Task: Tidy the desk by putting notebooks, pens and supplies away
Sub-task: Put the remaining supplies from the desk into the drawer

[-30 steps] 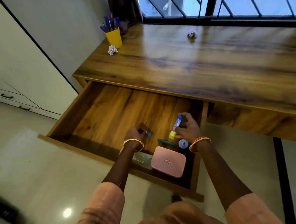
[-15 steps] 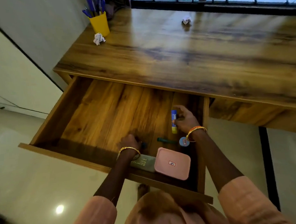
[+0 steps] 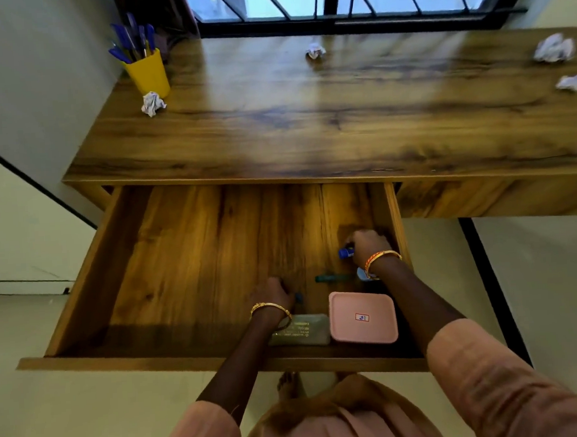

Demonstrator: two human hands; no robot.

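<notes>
The desk drawer point(image 3: 91, 274) stands pulled out. Inside it, my right hand point(image 3: 366, 245) curls round a glue stick point(image 3: 345, 252) near the right wall; only the stick's blue end shows. My left hand point(image 3: 274, 291) is curled over a small blue item point(image 3: 298, 297) on the drawer floor, mostly hidden. A green pen point(image 3: 333, 278) lies between the hands. A pink box point(image 3: 363, 316) and a grey-green case point(image 3: 304, 330) sit at the drawer's front. A round blue thing point(image 3: 362, 274) peeks from under my right wrist.
On the desk top point(image 3: 308, 122) a yellow cup point(image 3: 148, 73) of blue pens stands at the back left, a crumpled paper point(image 3: 152, 103) beside it. More paper balls lie at the back centre point(image 3: 315, 51) and far right point(image 3: 553, 48). The drawer's left half is bare wood.
My right hand has brought the glue stick from upright down onto the drawer floor near the right wall. My left hand shifted slightly toward the front. The camera moved back and up.
</notes>
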